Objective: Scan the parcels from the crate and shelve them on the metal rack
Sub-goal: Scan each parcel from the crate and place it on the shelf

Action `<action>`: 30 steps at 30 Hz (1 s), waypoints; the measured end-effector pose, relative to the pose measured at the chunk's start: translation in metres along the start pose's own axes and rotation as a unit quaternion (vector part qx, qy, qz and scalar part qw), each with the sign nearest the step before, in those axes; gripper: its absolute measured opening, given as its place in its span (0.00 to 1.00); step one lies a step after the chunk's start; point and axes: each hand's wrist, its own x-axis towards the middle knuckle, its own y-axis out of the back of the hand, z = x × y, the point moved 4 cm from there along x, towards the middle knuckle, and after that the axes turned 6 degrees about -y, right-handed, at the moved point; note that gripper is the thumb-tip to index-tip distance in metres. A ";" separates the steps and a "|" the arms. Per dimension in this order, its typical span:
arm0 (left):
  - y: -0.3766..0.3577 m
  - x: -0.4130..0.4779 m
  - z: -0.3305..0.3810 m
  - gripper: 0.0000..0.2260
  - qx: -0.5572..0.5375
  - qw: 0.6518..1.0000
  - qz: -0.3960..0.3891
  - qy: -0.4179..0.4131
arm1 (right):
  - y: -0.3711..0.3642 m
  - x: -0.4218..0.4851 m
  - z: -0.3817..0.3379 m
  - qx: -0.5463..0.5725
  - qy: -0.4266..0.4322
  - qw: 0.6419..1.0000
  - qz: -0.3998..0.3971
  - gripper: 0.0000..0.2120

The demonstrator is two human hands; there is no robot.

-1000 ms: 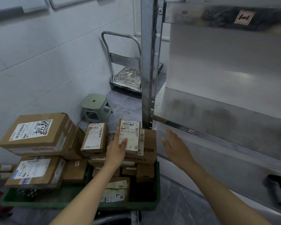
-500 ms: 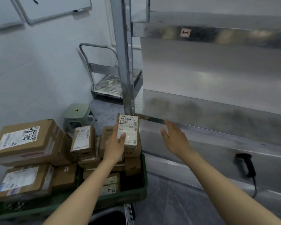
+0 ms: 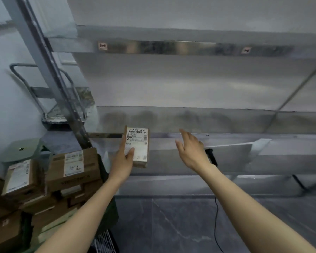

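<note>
My left hand (image 3: 123, 159) grips a small cardboard parcel (image 3: 138, 145) with a white shipping label, held upright in front of the metal rack (image 3: 190, 123). My right hand (image 3: 190, 152) hovers open to the right of the parcel, fingers spread, just in front of a black barcode scanner (image 3: 211, 157) that lies on a lower shelf. The scanner is partly hidden behind that hand. At lower left, several labelled cardboard parcels (image 3: 73, 167) are stacked in a green crate (image 3: 110, 209).
A rack upright (image 3: 49, 70) slants at left. Behind it stand a folded platform trolley (image 3: 66, 106) and a green stool (image 3: 22, 148). The scanner's black cable (image 3: 215, 216) hangs down to the grey tiled floor (image 3: 171, 225).
The view has swung right, toward the rack. My left hand has carried the parcel up and away from the crate. My right hand has moved closer to the scanner.
</note>
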 end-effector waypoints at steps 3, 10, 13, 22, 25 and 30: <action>-0.052 -0.008 0.017 0.20 0.000 1.000 -0.014 0.009 | 0.024 -0.009 0.056 -0.004 -0.025 1.000 0.004 0.26; -0.171 -0.038 0.039 0.22 0.008 0.999 -0.035 0.036 | 0.054 -0.026 0.181 -0.013 -0.073 0.997 -0.007 0.25; -0.209 -0.047 0.037 0.22 0.007 0.997 -0.051 0.055 | 0.057 -0.028 0.218 -0.011 -0.087 0.996 -0.016 0.25; -0.268 -0.032 0.020 0.22 0.016 0.991 -0.105 0.085 | 0.034 -0.001 0.263 -0.016 -0.102 0.994 -0.046 0.24; -0.282 -0.018 0.006 0.23 0.054 0.987 -0.123 0.083 | 0.017 0.016 0.274 -0.010 -0.118 0.991 -0.064 0.25; -0.312 0.010 -0.023 0.24 0.065 0.985 -0.139 0.081 | -0.022 0.050 0.303 0.003 -0.133 0.987 -0.086 0.24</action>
